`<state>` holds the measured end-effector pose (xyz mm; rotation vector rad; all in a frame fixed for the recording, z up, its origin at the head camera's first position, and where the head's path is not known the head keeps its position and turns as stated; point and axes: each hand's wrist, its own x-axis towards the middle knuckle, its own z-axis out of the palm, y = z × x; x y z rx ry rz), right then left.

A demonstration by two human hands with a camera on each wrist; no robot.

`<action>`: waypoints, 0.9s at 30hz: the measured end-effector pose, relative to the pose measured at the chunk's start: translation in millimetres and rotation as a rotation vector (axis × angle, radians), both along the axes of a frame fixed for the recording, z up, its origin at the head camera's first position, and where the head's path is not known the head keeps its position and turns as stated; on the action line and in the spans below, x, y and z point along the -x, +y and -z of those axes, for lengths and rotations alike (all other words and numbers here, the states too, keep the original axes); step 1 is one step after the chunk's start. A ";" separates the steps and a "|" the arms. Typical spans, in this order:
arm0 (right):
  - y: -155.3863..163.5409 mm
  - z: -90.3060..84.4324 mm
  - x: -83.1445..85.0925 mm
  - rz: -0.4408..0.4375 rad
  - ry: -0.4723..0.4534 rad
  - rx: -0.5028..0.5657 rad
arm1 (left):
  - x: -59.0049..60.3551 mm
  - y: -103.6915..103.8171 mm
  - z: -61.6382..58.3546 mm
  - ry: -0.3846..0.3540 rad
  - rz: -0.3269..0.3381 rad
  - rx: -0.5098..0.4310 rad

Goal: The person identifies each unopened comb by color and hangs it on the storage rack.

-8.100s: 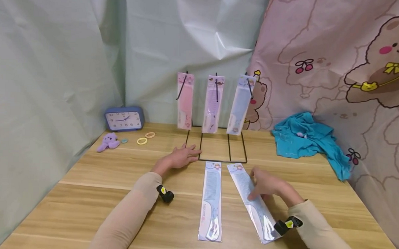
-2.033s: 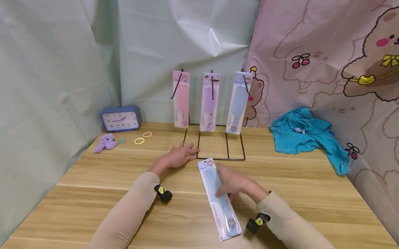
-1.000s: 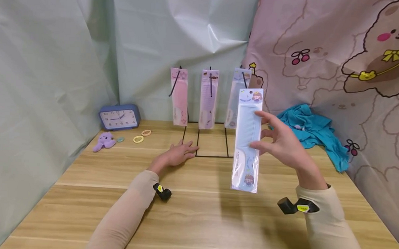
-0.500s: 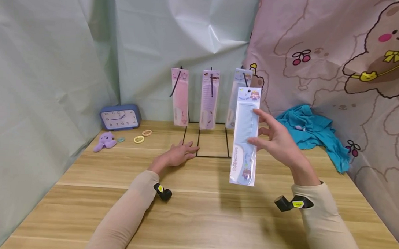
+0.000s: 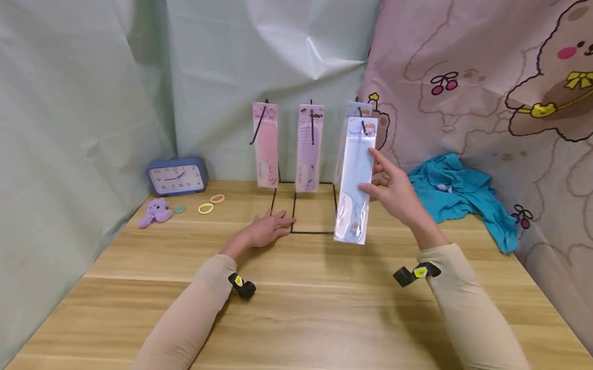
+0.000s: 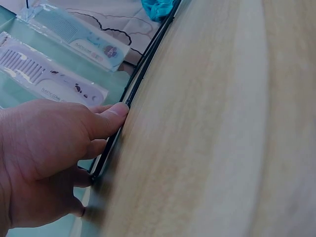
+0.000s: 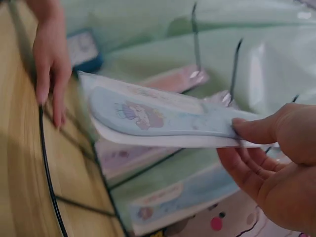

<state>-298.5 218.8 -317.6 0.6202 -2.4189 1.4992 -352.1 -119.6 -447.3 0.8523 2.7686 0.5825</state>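
My right hand (image 5: 396,196) pinches a blue comb in a clear pack (image 5: 355,181) between thumb and fingers, upright before the rack's right hook. The hook's dark tip shows in front of the pack's top. Behind it hangs another blue comb pack (image 7: 182,197), mostly covered in the head view. My left hand (image 5: 263,229) rests with fingers spread at the left front of the black wire rack (image 5: 314,233), thumb touching its base bar in the left wrist view. A pink comb pack (image 5: 265,146) and a purple comb pack (image 5: 309,150) hang from the other hooks.
At the table's left stand a blue clock (image 5: 176,175), a purple octopus-like plush (image 5: 156,211), a small teal disc (image 5: 179,209), and yellow (image 5: 206,208) and orange (image 5: 217,198) rings. Crumpled teal cloth (image 5: 463,191) lies at right. Curtains enclose the back and sides.
Two blue comb packs lay on the table at first, later one. My right hand has lifted that one and carried it forward to the right hook. The left hand stays on the rack.
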 end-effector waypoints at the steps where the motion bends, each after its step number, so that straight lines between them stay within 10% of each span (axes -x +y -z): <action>1: -1.7 0.0 7.9 0.003 0.011 -0.011 | -0.3 -0.5 -0.3 0.000 -0.002 0.002; 12: -10.6 -5.5 64.9 0.002 0.033 -0.104 | -3.1 -0.9 -3.8 -0.034 -0.015 0.004; 27: -6.0 -2.4 86.6 0.025 -0.023 -0.092 | -2.1 -1.5 -3.6 -0.020 -0.010 0.002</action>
